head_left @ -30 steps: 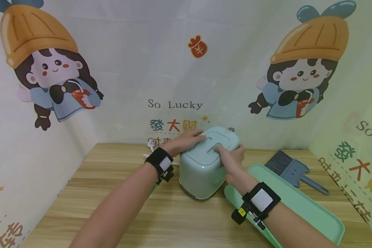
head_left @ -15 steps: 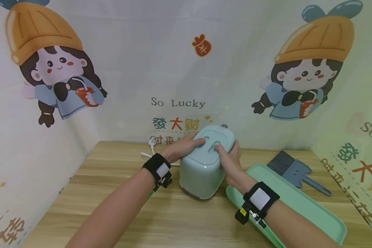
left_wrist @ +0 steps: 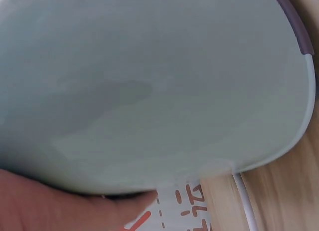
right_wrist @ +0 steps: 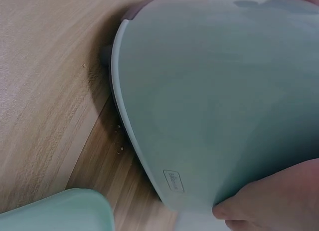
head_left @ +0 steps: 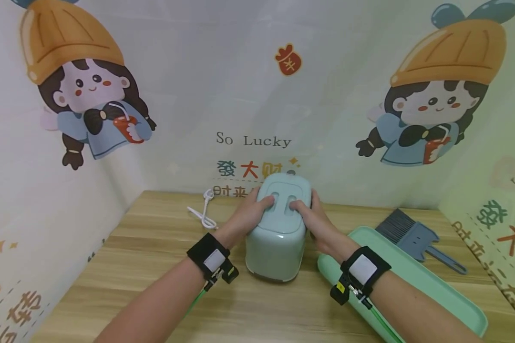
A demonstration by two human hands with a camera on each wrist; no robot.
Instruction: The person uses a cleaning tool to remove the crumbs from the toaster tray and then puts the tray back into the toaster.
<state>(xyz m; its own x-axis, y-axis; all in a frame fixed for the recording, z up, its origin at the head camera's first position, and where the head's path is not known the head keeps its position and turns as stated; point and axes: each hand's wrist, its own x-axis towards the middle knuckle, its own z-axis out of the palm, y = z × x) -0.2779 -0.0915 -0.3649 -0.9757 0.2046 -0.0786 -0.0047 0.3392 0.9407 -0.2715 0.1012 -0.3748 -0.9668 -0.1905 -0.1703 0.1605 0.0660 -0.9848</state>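
Observation:
A pale green toaster (head_left: 276, 252) with a fitted lid (head_left: 282, 216) stands in the middle of the wooden table, one narrow end toward me. My left hand (head_left: 248, 212) grips its left side, thumb in a recess of the lid. On the other side my right hand (head_left: 317, 220) holds it the same way, fingers wrapped round the far side and thumb in the second recess. Each wrist view is filled mostly by the toaster's smooth wall. A small dark foot (right_wrist: 105, 55) shows under its base in the right wrist view.
A white power cord (head_left: 206, 216) with its plug lies behind left. To the right sit a long mint-green tray (head_left: 412, 276) and a blue-grey brush (head_left: 416, 240). Small crumbs (right_wrist: 119, 150) dot the table beside the toaster. A printed cloth (head_left: 189, 95) hangs behind.
The toaster has turned, its far end swinging left so it now points more straight away from me. Both hands have shifted with it, the left thumb settling into the lid's recess.

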